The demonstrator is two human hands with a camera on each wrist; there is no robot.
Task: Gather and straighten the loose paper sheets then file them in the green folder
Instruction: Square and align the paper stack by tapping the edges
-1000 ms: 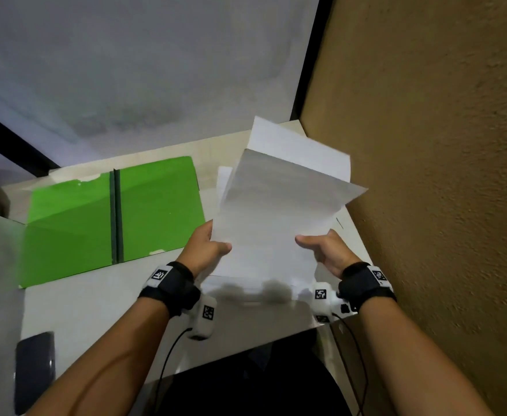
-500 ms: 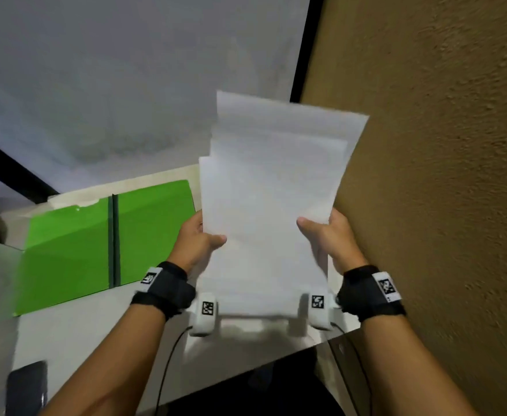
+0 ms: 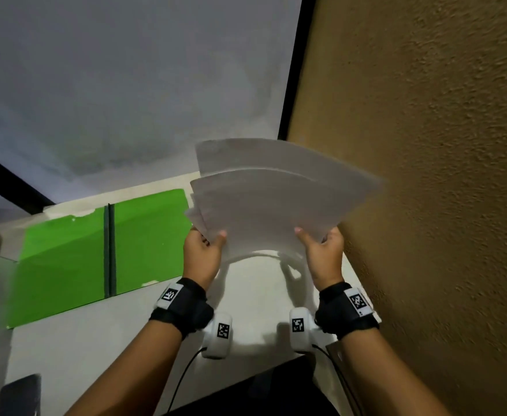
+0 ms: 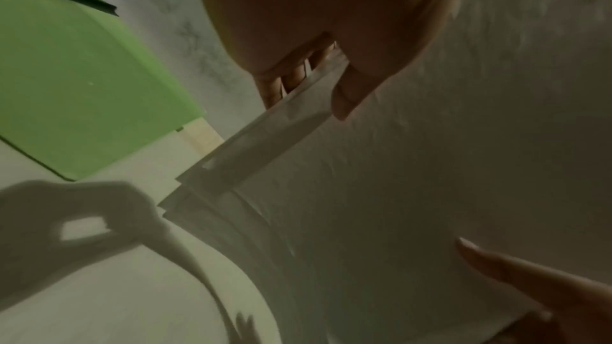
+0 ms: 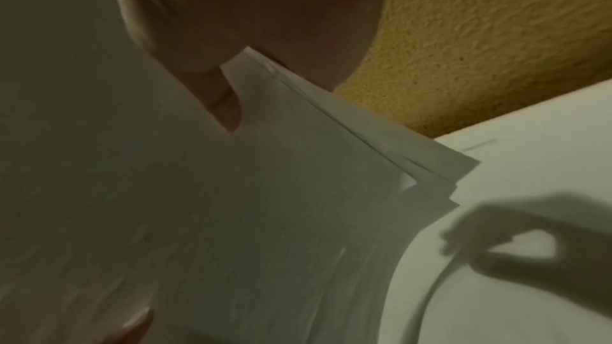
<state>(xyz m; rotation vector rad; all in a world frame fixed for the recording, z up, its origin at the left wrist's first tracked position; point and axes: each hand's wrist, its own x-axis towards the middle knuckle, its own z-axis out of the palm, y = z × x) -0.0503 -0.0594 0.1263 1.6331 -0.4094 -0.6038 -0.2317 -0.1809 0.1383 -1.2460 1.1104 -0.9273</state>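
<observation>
both hands, left hand point(image 3: 201, 257) and right hand point(image 3: 324, 256), are pinching the blank, unlabelled paper sheets point(image 3: 271, 202) right of the green folder point(image 3: 75, 250).

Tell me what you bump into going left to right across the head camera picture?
green folder → left hand → paper sheets → right hand → brown wall

A white table point(image 3: 120, 340) fills the lower view; a rough ochre textured wall point(image 3: 426, 175) rises on the right, touching the table's edge; a pale grey-white wall point(image 3: 126, 85) stands behind; a black vertical strip point(image 3: 292, 70) divides them.
</observation>
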